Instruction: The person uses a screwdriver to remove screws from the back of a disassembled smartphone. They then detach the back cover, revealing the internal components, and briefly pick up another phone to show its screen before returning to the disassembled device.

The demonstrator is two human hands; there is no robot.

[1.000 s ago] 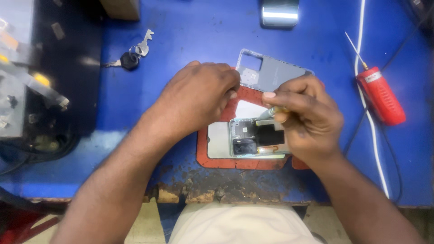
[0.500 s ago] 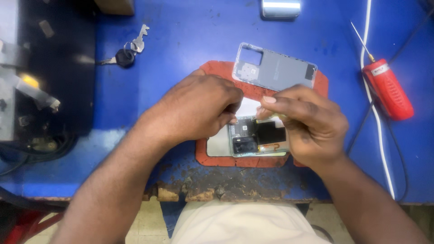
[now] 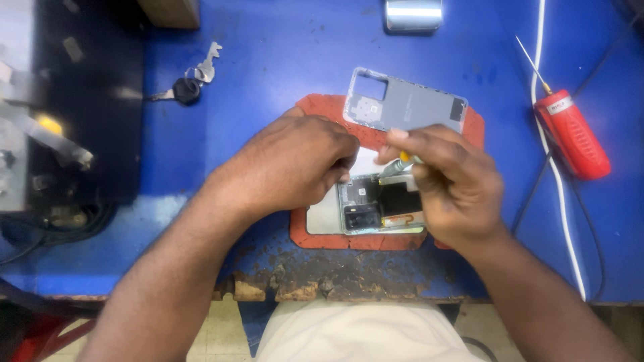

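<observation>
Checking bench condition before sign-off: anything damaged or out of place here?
Yes: the blue bench top is worn along its front edge, paint chipped off and dark, rough material showing. The grey back cover lies tilted, half off the red mat. The opened phone shows no visible damage.

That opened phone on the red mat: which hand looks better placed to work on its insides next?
Probably the right hand: it holds a small tool whose tip is already over the opened phone. The left hand carries no visible tool and rests at the phone's edge.

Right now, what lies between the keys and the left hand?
Only bare blue tabletop separates the keys from the left hand, as the head view shows.
</observation>
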